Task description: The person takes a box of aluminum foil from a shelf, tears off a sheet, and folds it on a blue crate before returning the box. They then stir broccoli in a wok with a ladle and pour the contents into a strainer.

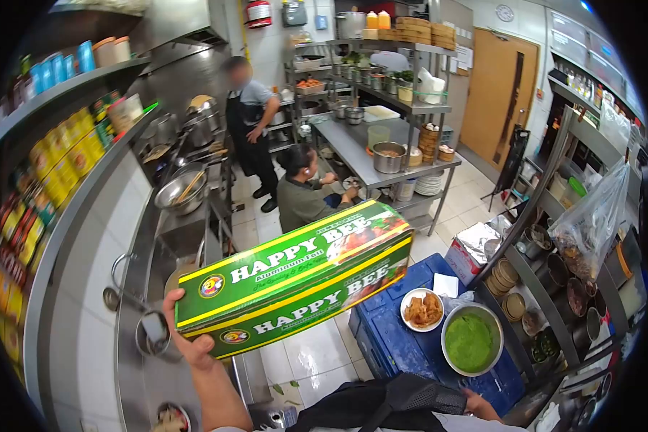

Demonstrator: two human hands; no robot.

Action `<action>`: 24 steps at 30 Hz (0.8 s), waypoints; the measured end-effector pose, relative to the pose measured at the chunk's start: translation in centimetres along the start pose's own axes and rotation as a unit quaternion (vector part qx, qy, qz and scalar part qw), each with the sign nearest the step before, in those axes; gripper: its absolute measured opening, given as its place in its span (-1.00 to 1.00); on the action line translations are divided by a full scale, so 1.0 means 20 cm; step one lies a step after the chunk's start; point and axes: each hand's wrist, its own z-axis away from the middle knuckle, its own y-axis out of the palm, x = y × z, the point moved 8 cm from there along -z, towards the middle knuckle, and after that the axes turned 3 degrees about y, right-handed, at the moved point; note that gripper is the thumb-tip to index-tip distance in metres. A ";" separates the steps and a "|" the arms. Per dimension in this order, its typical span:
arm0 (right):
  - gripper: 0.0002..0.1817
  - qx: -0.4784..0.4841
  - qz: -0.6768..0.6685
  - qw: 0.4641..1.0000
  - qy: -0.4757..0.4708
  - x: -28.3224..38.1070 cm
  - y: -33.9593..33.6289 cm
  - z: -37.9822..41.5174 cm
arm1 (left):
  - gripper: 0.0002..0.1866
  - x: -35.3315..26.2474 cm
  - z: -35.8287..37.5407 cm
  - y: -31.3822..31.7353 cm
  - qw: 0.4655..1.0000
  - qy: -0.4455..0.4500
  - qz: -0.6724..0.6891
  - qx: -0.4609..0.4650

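My left hand (189,333) is closed around the left end of a long green aluminium foil box (295,273), which is lifted in front of me and tilted up to the right. Yellow stripes and "HAPPY BEE" lettering run along its sides. Low in the view, my right hand (480,405) shows only in part beside my dark clothing, its fingers not clear. Nearest to it is a steel bowl of green sauce (472,342) on a blue chest (389,360). A white bowl of orange-brown food (423,310) stands left of the sauce.
Two people, one standing (248,115) and one crouched (306,191), are in the aisle beyond the box. A steel worktable (345,147) holds a pot (389,157). At left run a sink counter (165,241) and stocked shelves (57,237). A loaded rack (554,317) stands right.
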 end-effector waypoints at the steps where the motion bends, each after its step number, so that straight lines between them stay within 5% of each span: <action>1: -0.04 -0.012 0.000 0.999 -0.044 0.15 0.02 -0.07 | -0.02 0.12 -0.09 0.03 1.000 -0.004 0.025 0.006; 5: -0.08 0.013 -0.101 0.983 -0.150 1.12 0.13 0.06 | -0.02 0.52 -0.31 0.11 0.997 -0.046 0.061 0.027; 10: -0.08 0.080 -0.205 0.887 -0.407 2.27 0.17 0.09 | -0.02 0.83 -0.63 0.20 0.995 -0.080 0.025 0.057; 12: 0.06 0.081 -0.111 0.881 -0.453 2.69 0.21 0.28 | 0.00 0.96 -0.76 0.18 0.992 -0.096 0.016 0.080; 15: 0.33 0.098 -0.212 0.816 -0.528 3.16 0.24 0.49 | -0.03 1.22 -0.91 0.18 0.982 -0.120 0.052 0.133; 20: 0.60 0.101 -0.201 0.774 -0.592 3.61 0.40 0.64 | 0.02 1.84 -1.11 0.28 0.951 -0.219 0.132 0.171; 24: 0.44 -0.056 -0.246 0.775 -0.579 3.55 0.31 0.65 | -0.01 2.27 -1.17 0.54 0.886 -0.318 0.190 0.278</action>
